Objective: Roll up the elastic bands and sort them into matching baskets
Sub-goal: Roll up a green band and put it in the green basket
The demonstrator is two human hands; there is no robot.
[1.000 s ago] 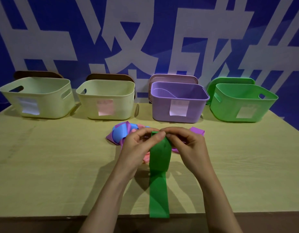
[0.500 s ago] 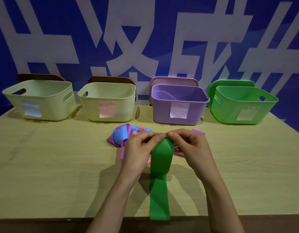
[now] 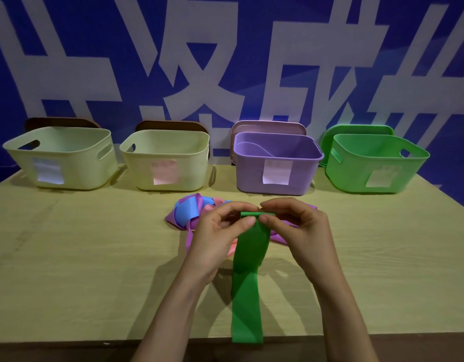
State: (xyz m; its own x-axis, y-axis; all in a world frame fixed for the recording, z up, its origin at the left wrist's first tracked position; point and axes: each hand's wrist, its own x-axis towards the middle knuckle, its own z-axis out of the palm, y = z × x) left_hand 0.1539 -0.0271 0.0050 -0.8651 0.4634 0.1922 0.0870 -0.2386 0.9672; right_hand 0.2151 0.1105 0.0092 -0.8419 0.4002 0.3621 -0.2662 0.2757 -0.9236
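A long green elastic band (image 3: pixel 247 288) runs from my fingers down over the table's front edge. Its top end is folded into a small flat roll. My left hand (image 3: pixel 217 241) and my right hand (image 3: pixel 301 231) pinch that roll from either side, thumbs underneath. Behind my hands lies a tangled pile of purple, blue and pink bands (image 3: pixel 190 212). Along the back stand a green basket (image 3: pixel 371 165), a purple basket (image 3: pixel 277 165) and two cream baskets (image 3: pixel 61 158) (image 3: pixel 165 160), each with a paper label.
The wooden table (image 3: pixel 82 257) stretches left and right of my hands. Lids lean against the blue wall behind each basket. A pale band lies inside the purple basket.
The green band's top end has gone from a rounded fold to a tighter flat roll between my fingers. Both hands stay in about the same spot.
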